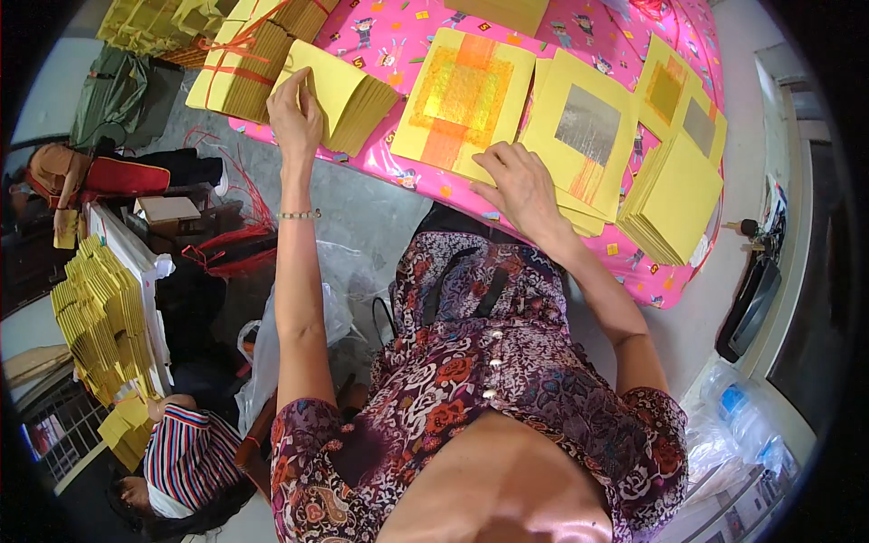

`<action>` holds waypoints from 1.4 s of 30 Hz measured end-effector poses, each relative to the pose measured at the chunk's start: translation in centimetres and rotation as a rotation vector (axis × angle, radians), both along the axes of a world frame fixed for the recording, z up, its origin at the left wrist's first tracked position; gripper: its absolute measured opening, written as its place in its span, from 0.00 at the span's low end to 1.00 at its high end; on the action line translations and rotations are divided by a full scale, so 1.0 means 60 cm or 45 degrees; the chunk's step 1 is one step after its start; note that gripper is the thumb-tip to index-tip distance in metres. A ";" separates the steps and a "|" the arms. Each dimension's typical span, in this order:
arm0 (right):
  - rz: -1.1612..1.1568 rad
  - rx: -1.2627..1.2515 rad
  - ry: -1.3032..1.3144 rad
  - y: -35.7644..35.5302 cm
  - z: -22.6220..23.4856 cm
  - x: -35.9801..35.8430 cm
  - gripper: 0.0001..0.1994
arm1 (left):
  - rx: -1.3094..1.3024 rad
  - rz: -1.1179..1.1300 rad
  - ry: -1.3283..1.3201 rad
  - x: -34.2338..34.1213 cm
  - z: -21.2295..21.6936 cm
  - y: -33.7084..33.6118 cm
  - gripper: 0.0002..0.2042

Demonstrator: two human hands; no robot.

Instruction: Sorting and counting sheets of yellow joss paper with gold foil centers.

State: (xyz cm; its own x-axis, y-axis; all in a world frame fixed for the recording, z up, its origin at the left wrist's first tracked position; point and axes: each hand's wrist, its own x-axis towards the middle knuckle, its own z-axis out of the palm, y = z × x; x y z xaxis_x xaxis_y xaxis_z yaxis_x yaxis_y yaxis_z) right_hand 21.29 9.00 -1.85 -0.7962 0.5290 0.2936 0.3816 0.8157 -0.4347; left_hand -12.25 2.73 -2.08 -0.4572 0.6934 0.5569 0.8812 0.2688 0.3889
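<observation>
My left hand, a beaded bracelet at its wrist, is at the left edge of a fanned stack of plain yellow paper. Its bent fingers close on the edge of the top sheet. To the right lies a yellow sheet with an orange-and-gold printed square, flat on the pink table cover. My right hand rests over that sheet's lower right corner, fingers bent and apart, the thumb held off to the side. Beside it, yellow sheets with a silver square lie partly under the hand's far side.
A thick bundle of yellow paper tied with red string stands at the far left of the pink-covered table. More yellow stacks lie at the right. Two people sit at the left by a table of folded yellow paper. Red string trails on the floor.
</observation>
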 end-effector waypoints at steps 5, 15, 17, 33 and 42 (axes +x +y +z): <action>0.007 0.016 -0.009 -0.002 -0.005 0.000 0.16 | 0.031 -0.027 0.044 -0.001 0.004 -0.003 0.14; -0.017 0.018 0.011 -0.002 -0.010 -0.002 0.16 | 0.064 -0.046 -0.004 0.005 0.014 -0.003 0.15; -0.022 0.016 0.000 -0.003 -0.011 -0.002 0.16 | 0.058 -0.045 0.017 0.011 0.019 -0.005 0.15; -0.027 0.001 0.027 -0.003 -0.010 0.003 0.15 | 0.150 -0.067 -0.032 0.069 0.054 -0.027 0.12; 0.020 -0.022 0.144 0.005 -0.020 0.005 0.07 | 0.024 -0.491 -0.303 0.182 0.049 -0.062 0.14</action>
State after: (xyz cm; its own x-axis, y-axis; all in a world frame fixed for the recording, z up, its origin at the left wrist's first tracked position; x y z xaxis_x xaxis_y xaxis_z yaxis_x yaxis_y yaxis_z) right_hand 21.58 9.27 -3.04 -0.7667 0.5225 0.3731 0.3164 0.8131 -0.4886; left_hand -1.34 -0.99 0.85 -0.2845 0.8291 0.4814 0.8009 -0.0704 0.5946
